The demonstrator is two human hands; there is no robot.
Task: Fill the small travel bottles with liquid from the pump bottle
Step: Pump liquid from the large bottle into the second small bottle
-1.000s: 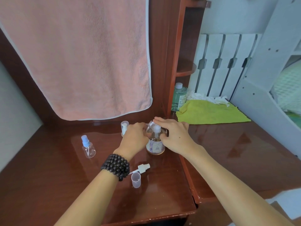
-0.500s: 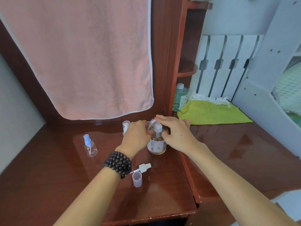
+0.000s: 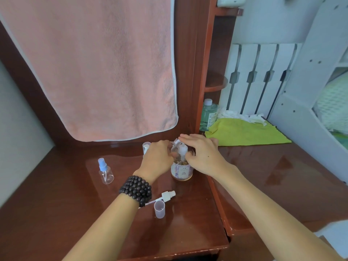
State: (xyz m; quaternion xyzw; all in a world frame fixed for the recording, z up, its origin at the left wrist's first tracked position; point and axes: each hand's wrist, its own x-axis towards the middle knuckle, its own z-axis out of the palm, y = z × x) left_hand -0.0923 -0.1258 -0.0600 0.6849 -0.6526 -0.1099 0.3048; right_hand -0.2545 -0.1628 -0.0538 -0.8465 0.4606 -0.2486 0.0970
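Holding small bottle (image 3: pixel 176 146) tilted at pump bottle's (image 3: pixel 182 167) spout, left hand (image 3: pixel 157 160) fingers curling round it; pressing pump with right hand (image 3: pixel 202 154), fingers straight, together; spray bottle (image 3: pixel 105 171) at 9 o'clock.

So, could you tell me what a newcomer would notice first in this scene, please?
Most striking is the big pink towel hanging over the dark wooden desk. Below it, at the centre, the left hand and right hand meet around the pump bottle. At right, a lime-green cloth lies on the desk.
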